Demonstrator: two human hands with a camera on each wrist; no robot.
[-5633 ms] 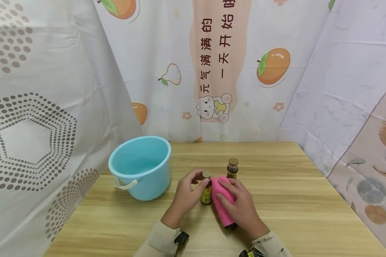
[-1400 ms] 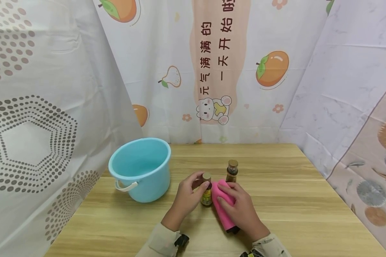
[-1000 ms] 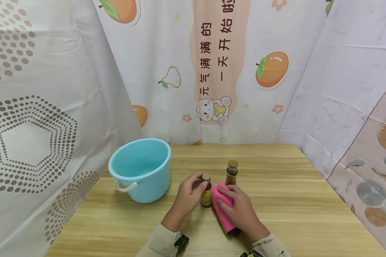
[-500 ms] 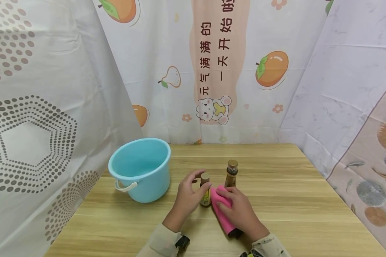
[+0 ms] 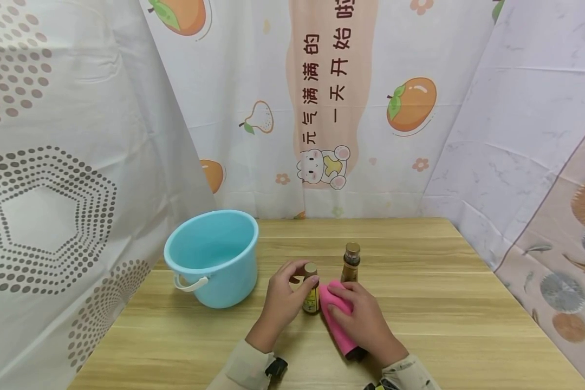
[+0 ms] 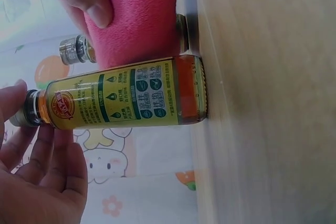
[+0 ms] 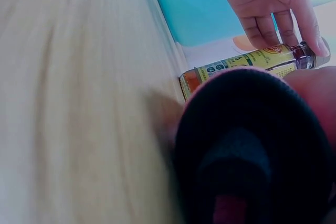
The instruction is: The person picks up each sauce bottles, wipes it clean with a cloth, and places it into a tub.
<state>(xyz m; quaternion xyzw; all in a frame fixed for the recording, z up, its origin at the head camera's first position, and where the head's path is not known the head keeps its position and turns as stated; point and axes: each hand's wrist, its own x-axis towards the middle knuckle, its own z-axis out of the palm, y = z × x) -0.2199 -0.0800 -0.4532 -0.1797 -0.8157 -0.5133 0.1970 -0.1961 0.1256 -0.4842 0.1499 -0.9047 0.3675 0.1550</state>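
Observation:
A small glass bottle (image 5: 311,302) with a yellow label and gold cap stands upright on the table. My left hand (image 5: 280,298) pinches it at the cap and neck, thumb on the near side and fingers behind. Just right of it, my right hand (image 5: 368,317) grips a fuzzy pink plush roll (image 5: 338,330). This roll leans close against the bottle's side in the left wrist view. Its dark round end (image 7: 236,103) fills the lower part of the right wrist view. Behind the roll stands a second bottle (image 5: 351,265), gold-capped, its lower part hidden.
A light blue bucket (image 5: 231,281) with a white handle (image 5: 192,283) stands left of my hands. The wooden table (image 5: 429,325) reaches back to printed curtains (image 5: 258,173) that hang behind it and on both sides.
Over the last seconds the pink roll slid slightly toward me, baring more of the rear bottle. Half a second ago my left fingers were spread wider at the cap; now they are closer around it.

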